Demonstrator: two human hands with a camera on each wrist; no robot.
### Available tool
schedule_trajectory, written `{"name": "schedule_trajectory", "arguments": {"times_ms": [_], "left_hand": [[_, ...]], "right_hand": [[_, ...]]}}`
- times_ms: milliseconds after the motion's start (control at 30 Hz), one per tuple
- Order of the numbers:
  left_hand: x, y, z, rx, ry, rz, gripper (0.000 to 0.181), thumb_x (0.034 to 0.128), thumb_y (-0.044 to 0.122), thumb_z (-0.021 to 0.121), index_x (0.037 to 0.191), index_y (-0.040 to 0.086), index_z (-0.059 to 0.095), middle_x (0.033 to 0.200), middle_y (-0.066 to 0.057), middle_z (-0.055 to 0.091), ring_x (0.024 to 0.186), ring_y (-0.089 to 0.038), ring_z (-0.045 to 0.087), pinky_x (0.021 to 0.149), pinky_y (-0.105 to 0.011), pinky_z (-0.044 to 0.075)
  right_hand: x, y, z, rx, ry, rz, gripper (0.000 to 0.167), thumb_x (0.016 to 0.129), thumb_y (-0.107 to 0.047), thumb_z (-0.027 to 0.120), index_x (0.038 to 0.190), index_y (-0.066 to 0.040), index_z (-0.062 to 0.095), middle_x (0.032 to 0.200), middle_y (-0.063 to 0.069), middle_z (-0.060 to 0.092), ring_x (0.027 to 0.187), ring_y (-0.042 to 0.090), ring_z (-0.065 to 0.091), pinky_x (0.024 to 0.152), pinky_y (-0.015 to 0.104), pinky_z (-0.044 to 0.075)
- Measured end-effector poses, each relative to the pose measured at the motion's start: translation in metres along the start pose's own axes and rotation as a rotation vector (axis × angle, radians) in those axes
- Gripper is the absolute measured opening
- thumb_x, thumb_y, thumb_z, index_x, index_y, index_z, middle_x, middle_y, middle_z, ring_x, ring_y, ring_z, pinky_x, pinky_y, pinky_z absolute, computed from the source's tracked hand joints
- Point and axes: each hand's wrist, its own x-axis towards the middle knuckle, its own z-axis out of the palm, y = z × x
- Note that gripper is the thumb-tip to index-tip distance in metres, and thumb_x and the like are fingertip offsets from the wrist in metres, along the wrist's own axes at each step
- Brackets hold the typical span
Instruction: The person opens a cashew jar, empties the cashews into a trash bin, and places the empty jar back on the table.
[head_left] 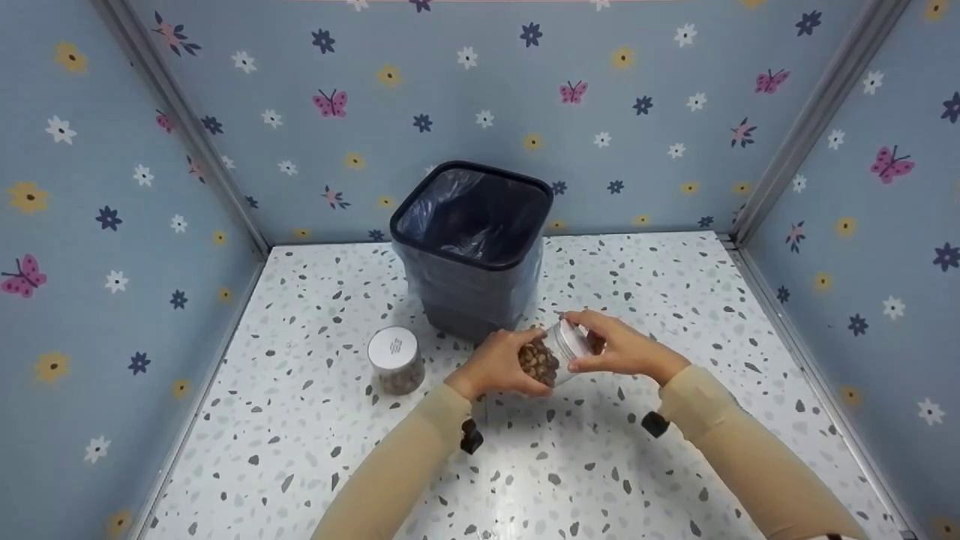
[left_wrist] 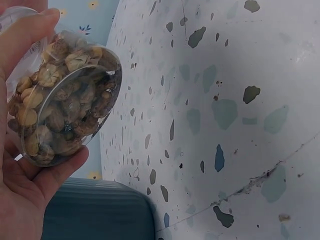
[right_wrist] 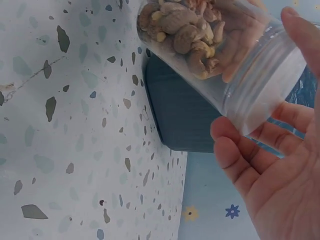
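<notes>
The left hand (head_left: 504, 365) holds a tipped clear jar (head_left: 556, 352) of brown bits (head_left: 538, 362) above the speckled table (head_left: 600, 450). The right hand (head_left: 626, 348) grips its pale lid (head_left: 575, 339). Another jar (head_left: 396, 361) stands leftward. Behind is a dark bin (head_left: 472, 296).

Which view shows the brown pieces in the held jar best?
The left wrist view: the brown pieces show large through the clear jar. The head view shows them small, partly covered by the left hand; the right wrist view shows them through the side, cut off by the top edge.
</notes>
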Motion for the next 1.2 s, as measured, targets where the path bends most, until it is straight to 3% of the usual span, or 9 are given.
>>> {"name": "schedule_trajectory", "arguments": {"times_ms": [200, 433, 700, 933, 1200], "left_hand": [[0.0, -0.003, 0.002, -0.019, -0.012, 0.01, 0.094, 0.0702, 0.041, 0.101, 0.15, 0.009, 0.064, 0.124, -0.007, 0.078, 0.103, -0.015, 0.071, 0.095, -0.031, 0.059], [0.0, -0.004, 0.001, -0.012, -0.019, 0.009, 0.093, 0.0703, 0.04, 0.101, 0.15, 0.011, 0.064, 0.127, -0.007, 0.077, 0.107, -0.016, 0.071, 0.099, -0.034, 0.059], [0.0, -0.006, 0.003, 0.013, -0.015, 0.026, 0.09, 0.0715, 0.037, 0.101, 0.149, 0.01, 0.064, 0.127, -0.006, 0.077, 0.108, -0.017, 0.071, 0.1, -0.036, 0.059], [0.0, -0.005, 0.003, 0.048, 0.001, 0.024, 0.092, 0.0731, 0.037, 0.101, 0.151, 0.008, 0.062, 0.127, -0.008, 0.077, 0.108, -0.017, 0.072, 0.099, -0.035, 0.06], [-0.001, -0.003, 0.002, 0.06, 0.018, -0.006, 0.101, 0.0732, 0.043, 0.101, 0.157, 0.007, 0.057, 0.133, -0.01, 0.076, 0.113, -0.021, 0.072, 0.103, -0.037, 0.059]], "right_hand": [[-0.001, 0.001, -0.003, 0.011, -0.032, -0.041, 0.085, 0.09, -0.022, 0.09, 0.161, 0.0, 0.047, 0.14, 0.02, 0.064, 0.099, 0.027, 0.061, 0.09, 0.041, 0.058], [0.0, 0.0, -0.005, 0.003, -0.063, -0.051, 0.09, 0.086, -0.02, 0.093, 0.162, -0.006, 0.047, 0.159, 0.02, 0.055, 0.121, 0.039, 0.064, 0.104, 0.06, 0.058], [0.0, -0.003, -0.005, 0.008, -0.098, -0.017, 0.092, 0.083, -0.01, 0.092, 0.163, -0.016, 0.047, 0.166, 0.016, 0.049, 0.131, 0.041, 0.061, 0.108, 0.063, 0.056], [0.0, -0.007, -0.004, 0.017, -0.024, 0.044, 0.1, 0.086, -0.025, 0.093, 0.168, -0.012, 0.038, 0.168, 0.019, 0.045, 0.123, 0.039, 0.067, 0.106, 0.063, 0.056], [0.005, -0.012, 0.001, -0.036, 0.09, 0.208, 0.093, 0.099, -0.049, 0.077, 0.169, -0.004, 0.035, 0.156, 0.027, 0.055, 0.109, 0.032, 0.073, 0.096, 0.053, 0.061]]}}
